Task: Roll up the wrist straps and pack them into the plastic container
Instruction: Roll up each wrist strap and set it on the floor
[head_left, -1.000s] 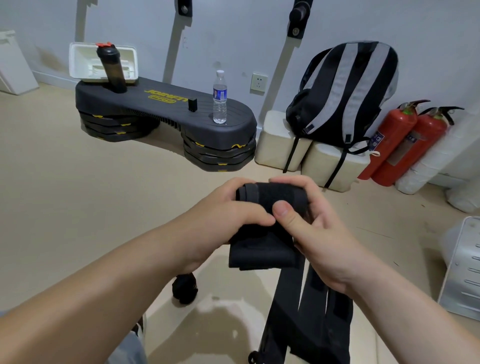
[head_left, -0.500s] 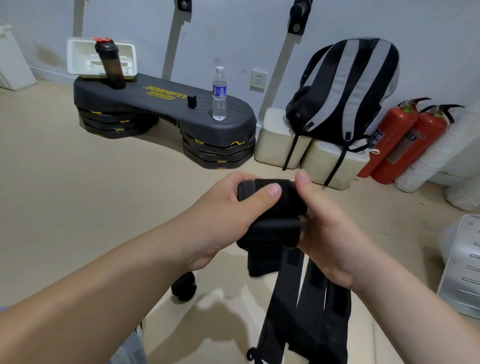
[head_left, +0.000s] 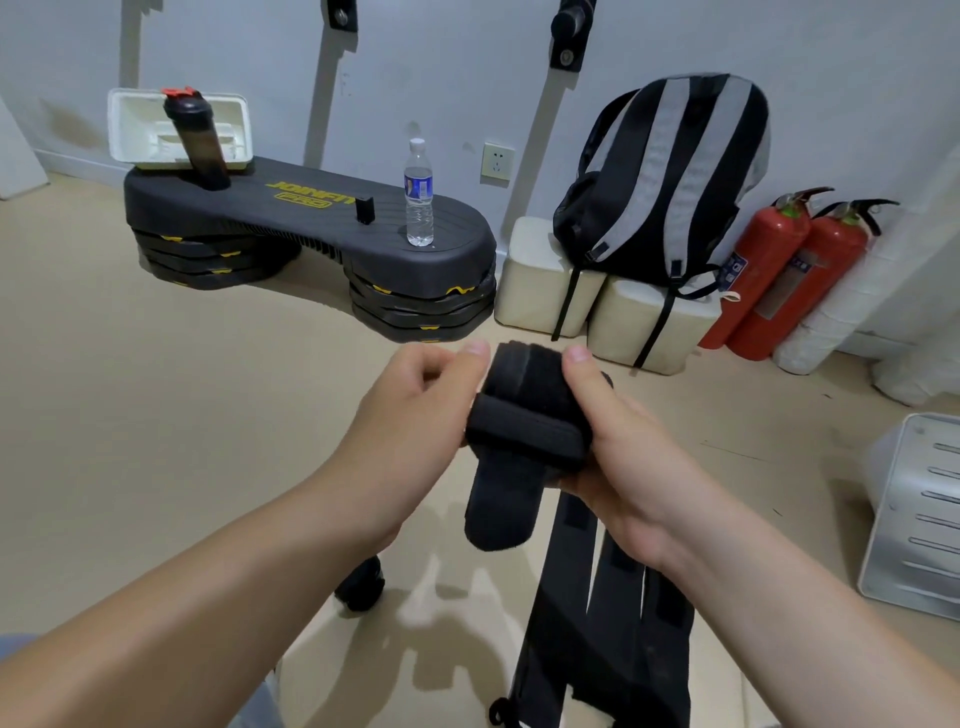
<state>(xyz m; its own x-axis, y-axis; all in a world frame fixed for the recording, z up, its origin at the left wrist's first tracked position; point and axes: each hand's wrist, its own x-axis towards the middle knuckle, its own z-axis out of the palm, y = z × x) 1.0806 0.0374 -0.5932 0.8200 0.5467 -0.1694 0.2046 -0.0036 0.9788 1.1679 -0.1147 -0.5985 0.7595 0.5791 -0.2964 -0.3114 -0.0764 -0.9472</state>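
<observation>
Both my hands hold a black wrist strap (head_left: 524, 415) at mid-frame, most of it wound into a thick roll. My left hand (head_left: 415, 431) grips the roll's left end with curled fingers. My right hand (head_left: 618, 457) cups its right end, thumb up along the side. A short loose tail (head_left: 501, 512) of the strap hangs below the roll. Several flat black straps (head_left: 597, 639) lie stretched on the floor under my right forearm. Another rolled black strap (head_left: 361, 584) rests on the floor under my left forearm. A white plastic container (head_left: 919, 519) sits at the right edge, partly cut off.
A black step platform (head_left: 311, 218) stands at the back with a dark shaker bottle (head_left: 200, 140), a water bottle (head_left: 418, 195) and a white tray (head_left: 130, 130). A striped backpack (head_left: 670, 187) sits on cream blocks. Two red fire extinguishers (head_left: 779, 275) lean at the right wall.
The roll has turned further in my hands and the hanging tail has grown shorter. My right thumb has moved from the roll's front to its right side.
</observation>
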